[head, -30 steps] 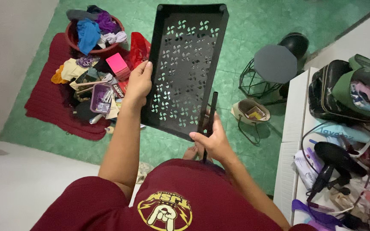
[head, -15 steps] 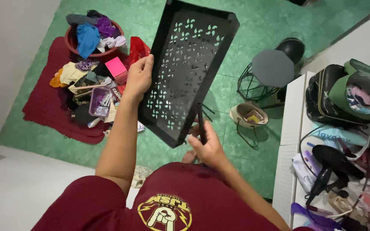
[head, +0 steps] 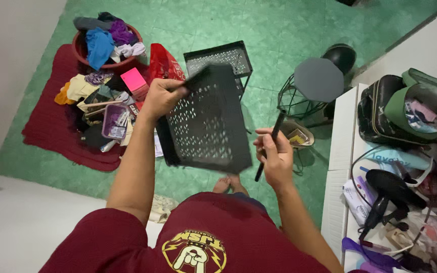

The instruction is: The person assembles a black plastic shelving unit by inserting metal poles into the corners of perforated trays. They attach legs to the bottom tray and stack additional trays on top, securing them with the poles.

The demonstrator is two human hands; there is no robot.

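Observation:
My left hand [head: 160, 98] grips the top edge of a black perforated plastic tray [head: 206, 124], held tilted in the air in front of my chest. My right hand [head: 274, 154] is closed around a thin black rod [head: 271, 144], apart from the tray's right side. A second black perforated tray [head: 218, 58] stands on legs on the green floor behind the held one.
A red rug [head: 46, 131] at left carries a red basin of clothes [head: 104, 40], a pink box [head: 133, 80] and clutter. A grey stool [head: 317, 81] stands at right. The white shelf [head: 345, 151] holds bags and a black hair dryer [head: 385, 194].
The tray has swung down and turned from an upright hold to a tilted one nearer my body. My right hand with the rod has come off the tray and moved right.

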